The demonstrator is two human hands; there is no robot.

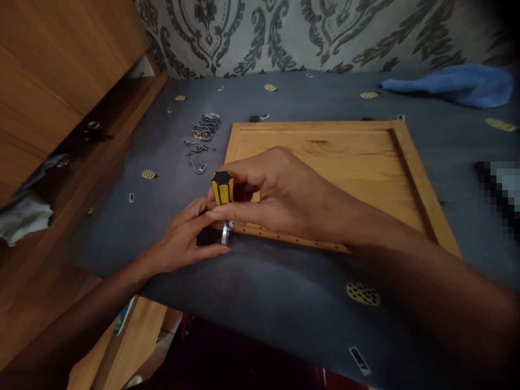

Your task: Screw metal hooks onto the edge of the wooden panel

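A blue cloth (459,86) lies at far right on a grey pineapple-print covering (264,303), wood cabinetry (60,65) rises at left and a loose cluster of wire-like metal pieces (208,127) sits beyond the hands; the right hand (280,197) hides the near-left part of a framed wooden panel (325,162), light brown, its near edge dotted with small holes; the screwdriver (223,189) shows a ribbed yellow-and-black handle, upright, its shaft out of sight; the right fingers close around that handle, directly above a shiny metal strip (226,234) by the panel's corner; the left hand's (184,235) thumb tip meets the strip's lower end, its grip impossible to tell.
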